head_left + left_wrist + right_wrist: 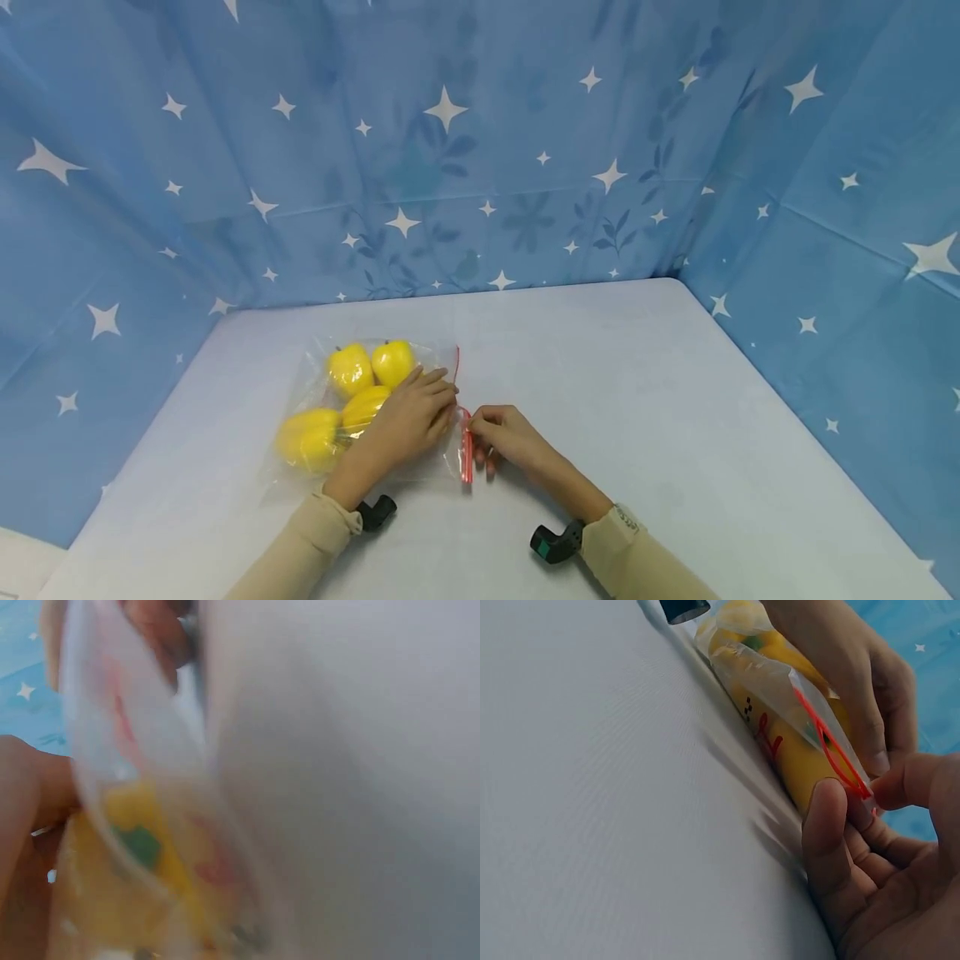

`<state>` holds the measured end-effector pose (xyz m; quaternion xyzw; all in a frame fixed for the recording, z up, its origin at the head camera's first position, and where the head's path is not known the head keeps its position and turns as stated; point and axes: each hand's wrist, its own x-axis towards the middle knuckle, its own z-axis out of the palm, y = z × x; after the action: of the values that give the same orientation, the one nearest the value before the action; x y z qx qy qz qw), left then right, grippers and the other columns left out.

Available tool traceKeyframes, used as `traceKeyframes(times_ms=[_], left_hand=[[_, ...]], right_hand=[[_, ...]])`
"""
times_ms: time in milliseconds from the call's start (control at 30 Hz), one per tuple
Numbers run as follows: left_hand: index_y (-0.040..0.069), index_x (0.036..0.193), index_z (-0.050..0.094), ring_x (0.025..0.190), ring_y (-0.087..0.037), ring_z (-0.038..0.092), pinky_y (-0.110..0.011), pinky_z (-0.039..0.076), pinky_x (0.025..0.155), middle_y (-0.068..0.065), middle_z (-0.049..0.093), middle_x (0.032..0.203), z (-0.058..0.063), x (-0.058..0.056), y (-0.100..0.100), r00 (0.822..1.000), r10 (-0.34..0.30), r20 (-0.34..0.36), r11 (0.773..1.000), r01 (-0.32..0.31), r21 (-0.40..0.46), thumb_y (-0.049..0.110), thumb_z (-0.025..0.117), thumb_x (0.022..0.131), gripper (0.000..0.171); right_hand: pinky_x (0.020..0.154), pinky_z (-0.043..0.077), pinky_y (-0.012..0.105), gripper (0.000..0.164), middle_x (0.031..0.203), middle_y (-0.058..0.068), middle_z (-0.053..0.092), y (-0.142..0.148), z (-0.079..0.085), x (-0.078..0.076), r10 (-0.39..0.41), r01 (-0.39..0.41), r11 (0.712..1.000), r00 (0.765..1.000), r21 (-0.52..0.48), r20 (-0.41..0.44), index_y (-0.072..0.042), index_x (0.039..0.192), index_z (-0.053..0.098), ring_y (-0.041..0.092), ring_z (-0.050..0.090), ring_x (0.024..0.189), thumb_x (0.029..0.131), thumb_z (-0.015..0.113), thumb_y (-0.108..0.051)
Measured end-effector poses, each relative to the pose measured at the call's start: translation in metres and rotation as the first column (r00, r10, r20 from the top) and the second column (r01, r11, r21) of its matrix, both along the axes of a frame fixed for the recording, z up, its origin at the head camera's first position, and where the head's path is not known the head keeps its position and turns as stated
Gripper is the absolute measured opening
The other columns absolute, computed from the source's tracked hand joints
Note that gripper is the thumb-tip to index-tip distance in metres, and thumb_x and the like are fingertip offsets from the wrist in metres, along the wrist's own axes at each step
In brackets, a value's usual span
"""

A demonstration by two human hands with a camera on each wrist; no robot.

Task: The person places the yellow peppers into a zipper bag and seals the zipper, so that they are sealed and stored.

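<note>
A clear zip bag [429, 467] with a red zip strip [467, 446] lies on the table's left half. Inside are two apple-like yellow fruits [350, 370] and larger yellow pieces [309, 438], one of them ribbed. My left hand [408, 421] rests across the bag, its fingers extended toward the open end. At that end, my right hand [510, 437] pinches the red strip between thumb and finger. In the right wrist view, the bag's mouth [831, 742] gapes slightly near my right fingers. The left wrist view is blurred; bag film and yellow contents [142, 862] show there.
A white cloth covers the table [675, 433]. Blue star-patterned curtains [480, 150] hang behind it and along both sides. Dark wrist devices [557, 542] sit at the ends of both beige sleeves [637, 558].
</note>
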<state>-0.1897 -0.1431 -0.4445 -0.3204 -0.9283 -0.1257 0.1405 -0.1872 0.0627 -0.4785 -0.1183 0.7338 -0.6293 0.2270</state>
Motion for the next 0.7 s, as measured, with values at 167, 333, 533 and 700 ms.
traceKeyframes(times_ms=[167, 333, 533, 700], left_hand=[[0.007, 0.115, 0.074, 0.137, -0.036, 0.059, -0.064, 0.036, 0.122, -0.008, 0.075, 0.123, 0.003, 0.000, 0.000, 0.998, 0.028, 0.061, 0.999, -0.030, 0.023, 0.018, 0.064, 0.103, 0.019], [0.016, 0.114, 0.075, 0.133, -0.032, 0.061, -0.061, 0.042, 0.119, -0.002, 0.075, 0.121, 0.010, -0.005, 0.001, 0.998, 0.023, 0.053, 1.000, -0.023, -0.008, 0.018, 0.065, 0.103, 0.016], [0.018, 0.114, 0.077, 0.132, -0.030, 0.060, -0.070, 0.032, 0.122, 0.001, 0.075, 0.119, 0.019, -0.015, 0.006, 0.983, -0.047, 0.178, 0.998, 0.051, -0.021, 0.017, 0.063, 0.104, 0.017], [0.023, 0.110, 0.078, 0.134, -0.029, 0.057, -0.073, 0.022, 0.124, 0.004, 0.075, 0.117, 0.021, -0.022, 0.011, 0.954, -0.012, 0.300, 0.997, 0.036, -0.073, 0.016, 0.058, 0.105, 0.022]], right_hand=[[0.047, 0.052, 0.024, 0.019, 0.063, 0.003, 0.059, 0.002, -0.002, 0.000, 0.019, -0.019, 1.000, 1.000, 0.002, -0.007, -0.003, 0.084, 0.060, 0.011, 0.055, 0.053, 0.098, 0.054, -0.013], [0.048, 0.053, 0.025, 0.019, 0.065, 0.003, 0.060, 0.003, 0.000, 0.001, 0.031, -0.031, 1.000, 1.000, -0.004, 0.002, -0.001, 0.088, 0.061, 0.012, 0.057, 0.055, 0.100, 0.054, -0.015], [0.049, 0.053, 0.024, 0.019, 0.065, 0.004, 0.059, 0.002, 0.002, 0.001, 0.041, -0.041, 0.999, 0.999, -0.023, 0.008, -0.002, 0.089, 0.061, 0.012, 0.057, 0.055, 0.100, 0.054, -0.015], [0.052, 0.055, 0.025, 0.017, 0.067, 0.004, 0.057, 0.004, 0.004, 0.001, 0.049, -0.048, 0.998, 0.999, -0.037, 0.022, -0.001, 0.092, 0.061, 0.012, 0.058, 0.053, 0.100, 0.055, -0.015]])
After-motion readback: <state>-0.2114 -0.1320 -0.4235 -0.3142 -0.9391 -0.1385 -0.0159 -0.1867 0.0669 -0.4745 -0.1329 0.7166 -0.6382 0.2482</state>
